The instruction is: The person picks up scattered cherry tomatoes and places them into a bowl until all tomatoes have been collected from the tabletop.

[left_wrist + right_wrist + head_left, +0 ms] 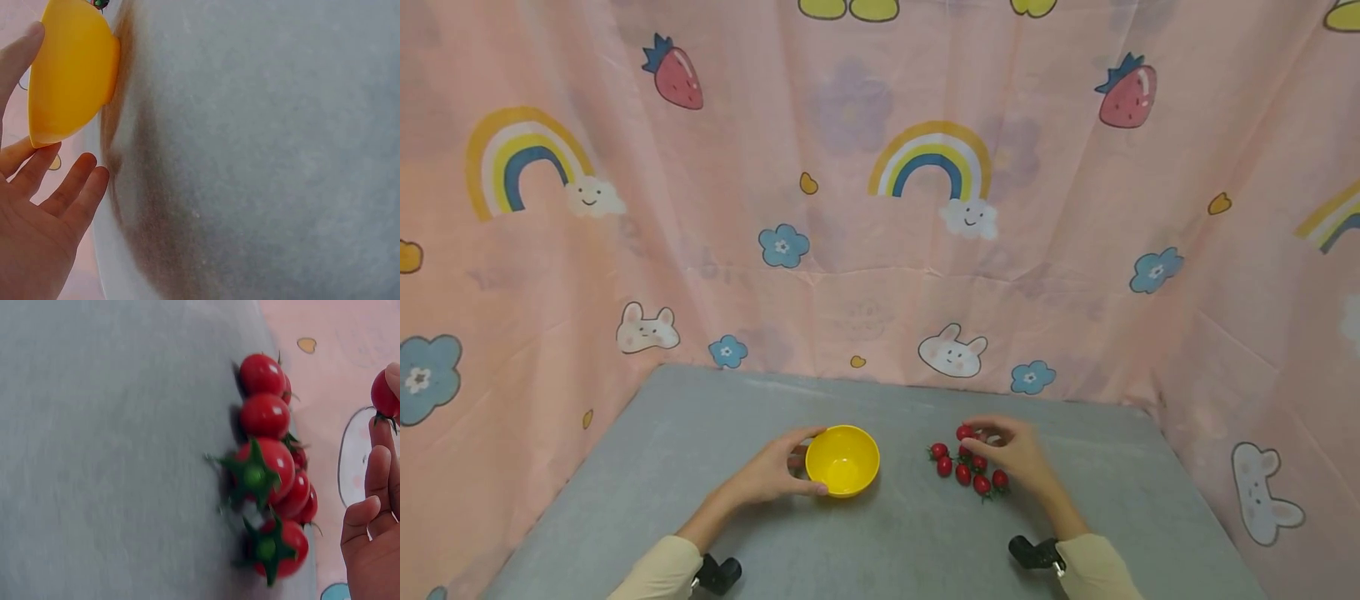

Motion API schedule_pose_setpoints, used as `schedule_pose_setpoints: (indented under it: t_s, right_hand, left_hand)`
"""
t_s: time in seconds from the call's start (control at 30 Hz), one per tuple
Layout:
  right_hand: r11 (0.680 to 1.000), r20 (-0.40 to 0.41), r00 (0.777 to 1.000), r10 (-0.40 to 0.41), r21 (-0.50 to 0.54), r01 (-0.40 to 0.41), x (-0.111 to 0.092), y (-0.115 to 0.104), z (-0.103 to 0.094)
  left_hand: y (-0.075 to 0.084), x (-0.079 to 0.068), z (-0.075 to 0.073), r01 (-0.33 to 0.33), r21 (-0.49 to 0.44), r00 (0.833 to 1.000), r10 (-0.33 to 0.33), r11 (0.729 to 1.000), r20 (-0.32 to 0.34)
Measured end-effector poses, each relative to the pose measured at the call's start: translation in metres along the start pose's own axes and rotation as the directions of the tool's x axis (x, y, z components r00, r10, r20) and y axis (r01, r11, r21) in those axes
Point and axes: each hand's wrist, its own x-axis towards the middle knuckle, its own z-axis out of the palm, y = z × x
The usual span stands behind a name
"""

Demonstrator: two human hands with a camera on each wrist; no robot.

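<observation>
My left hand (772, 472) holds a small yellow bowl (844, 462) by its rim, the thumb on the near side and the fingers on the far side. In the left wrist view the bowl (72, 69) shows from its side, with the last fingers off it. My right hand (1018, 452) pinches one red cherry tomato (384, 395) between thumb and finger, with its green stem end downward. That tomato is up above a loose group of several cherry tomatoes (265, 415) on the table, some with green star-shaped leaves.
The grey table (895, 550) carries the bowl and, to its right, the tomato group. Behind and at both sides hangs a pink curtain (850, 308) printed with rainbows and rabbits. Black wrist mounts (718, 575) sit near both cream sleeves (658, 571).
</observation>
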Motion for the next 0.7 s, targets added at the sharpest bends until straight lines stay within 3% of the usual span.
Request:
schedule_pose_setpoints:
  t_s: [0.4, 0.7]
  right_hand:
    - [0.998, 0.016, 1.0, 0.005, 0.056, -0.006, 0.008, -0.014, 0.024]
    - [0.996, 0.034, 0.995, 0.09, 0.021, -0.09, 0.019, -0.03, 0.043]
  left_hand:
    - [-0.001, -0.001, 0.0, -0.005, -0.005, 1.0, 0.005, 1.0, 0.006]
    - [-0.001, 0.0, -0.001, -0.008, 0.004, 1.0, 0.008, 1.0, 0.014]
